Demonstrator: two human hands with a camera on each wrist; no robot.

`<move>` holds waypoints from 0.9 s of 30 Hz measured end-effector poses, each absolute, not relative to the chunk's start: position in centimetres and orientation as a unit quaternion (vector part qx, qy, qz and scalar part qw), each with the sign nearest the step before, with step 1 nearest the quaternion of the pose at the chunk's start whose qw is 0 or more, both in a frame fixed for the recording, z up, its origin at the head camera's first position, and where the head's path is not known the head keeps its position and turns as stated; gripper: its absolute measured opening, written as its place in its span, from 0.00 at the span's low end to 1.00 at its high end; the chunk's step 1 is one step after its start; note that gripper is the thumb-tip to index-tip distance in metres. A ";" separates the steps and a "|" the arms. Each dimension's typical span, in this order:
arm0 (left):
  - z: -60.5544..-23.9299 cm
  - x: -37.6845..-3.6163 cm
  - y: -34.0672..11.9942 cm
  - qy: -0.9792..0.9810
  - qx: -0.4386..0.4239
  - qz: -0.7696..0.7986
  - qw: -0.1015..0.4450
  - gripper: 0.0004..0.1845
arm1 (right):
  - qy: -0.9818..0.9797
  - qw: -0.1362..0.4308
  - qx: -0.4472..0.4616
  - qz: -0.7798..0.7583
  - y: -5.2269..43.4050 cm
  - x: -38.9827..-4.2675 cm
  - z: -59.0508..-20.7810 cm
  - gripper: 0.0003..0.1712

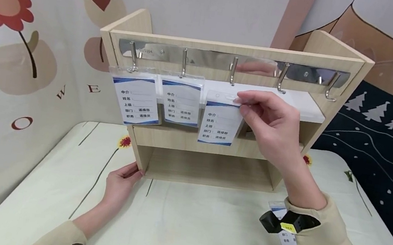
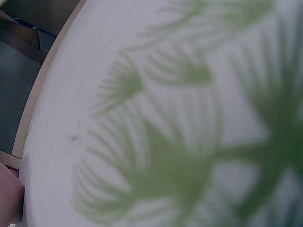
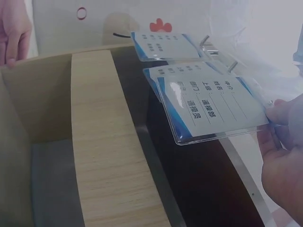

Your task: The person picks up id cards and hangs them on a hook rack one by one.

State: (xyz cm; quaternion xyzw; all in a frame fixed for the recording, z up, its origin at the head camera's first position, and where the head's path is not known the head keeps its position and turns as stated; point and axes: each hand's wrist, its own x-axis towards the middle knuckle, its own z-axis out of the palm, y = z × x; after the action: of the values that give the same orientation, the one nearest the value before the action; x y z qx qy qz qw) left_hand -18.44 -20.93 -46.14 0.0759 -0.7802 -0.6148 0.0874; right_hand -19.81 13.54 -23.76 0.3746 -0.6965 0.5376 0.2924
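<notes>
My right hand point(image 1: 274, 129) pinches the upper right corner of a clear badge holder point(image 1: 220, 121) with a blue-and-white printed card. The holder hangs upright just below the middle hook point(image 1: 233, 71), its slot apart from the hook tip. Two similar badge holders, one far left point(image 1: 136, 100) and one beside it point(image 1: 179, 101), hang from the two left hooks. Down at the lower left corner of a wooden shelf point(image 1: 197, 143), my left hand point(image 1: 120, 187) grips the side panel between thumb and fingers. The right wrist view shows the held holder from its side, with several printed lines.
Another badge holder point(image 1: 290, 242) lies on the bed-like patterned cloth point(image 1: 182, 225), partly under my right forearm. Two bare hooks, one point(image 1: 282, 78) and the far right one point(image 1: 331, 86), sit on the metal strip. Patterned curtains point(image 1: 61, 36) stand behind and left.
</notes>
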 end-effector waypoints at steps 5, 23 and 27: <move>-46.1 -18.4 -21.0 -0.779 0.076 -0.615 0.094 0.22 | -0.686 0.309 0.388 0.533 13.2 -20.0 -23.0 0.14; -46.0 -18.4 -20.9 -0.761 0.071 -0.638 0.091 0.22 | -0.653 0.347 0.399 0.543 12.8 -20.5 -22.2 0.10; -46.1 -18.4 -20.9 -0.763 0.070 -0.636 0.094 0.22 | -0.650 0.357 0.395 0.543 12.5 -20.6 -22.3 0.10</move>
State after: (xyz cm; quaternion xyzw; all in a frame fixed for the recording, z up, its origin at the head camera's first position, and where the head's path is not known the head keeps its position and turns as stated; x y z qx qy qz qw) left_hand -18.42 -20.88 -46.09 0.0703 -0.7628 -0.6359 0.0938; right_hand -20.57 12.53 -22.31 0.3949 -0.6499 0.5428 0.3565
